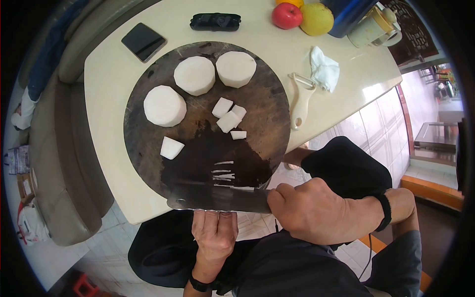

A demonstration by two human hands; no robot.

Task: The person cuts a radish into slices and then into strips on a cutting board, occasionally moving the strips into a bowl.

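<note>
My right hand [316,210] is wrapped round the handle of a broad dark cleaver [222,199], its blade lying across the near edge of a round wooden cutting board [143,143]. Just under the blade, my left hand [215,235] has its fingers pressed together; the blade hides the fingertips and anything they grip. Thin white slices [223,175] lie beyond the blade. Farther up the board stand three thick, peeled rounds of what looks like white radish [194,75]. Several cut chunks [228,121] sit near the middle, and a single chunk [171,147] lies to the left.
On the cream table [106,99] are a phone [144,42], a black case [215,22], a white peeler [302,101] and a crumpled tissue [324,69]. A red apple [287,16], a yellow-green fruit [317,19] and a blue bottle [349,17] stand at the back right.
</note>
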